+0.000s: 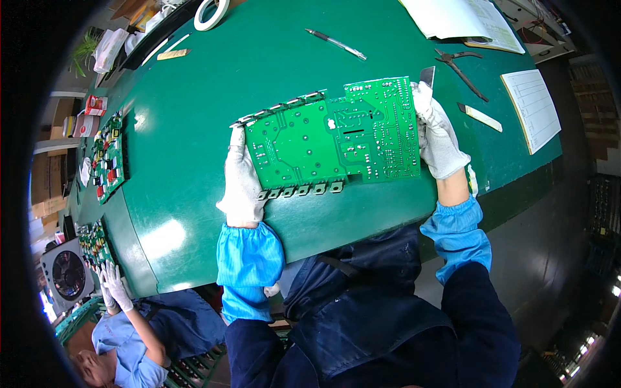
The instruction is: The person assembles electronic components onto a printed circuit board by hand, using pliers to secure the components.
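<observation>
A large green circuit board (304, 142) is held up over the table, its solder side facing me. Metal-tabbed components line its upper left and lower left edges. My left hand (242, 181), in a white glove, grips the board's left end, with the thumb at the upper corner. Closed on the right end is my right hand (438, 132), also gloved. A flat grey blade-like piece (427, 76) sticks up from the right hand's fingers; its lower part is hidden. Both forearms wear blue sleeve covers.
Right of the board lie pliers (460, 72), a white-handled cutter (480, 117) and a paper sheet (532, 107). A pen (336, 44) and a tape roll (211, 14) lie farther back. More circuit boards (108, 158) stand at left, near a co-worker's gloved hands (115, 286).
</observation>
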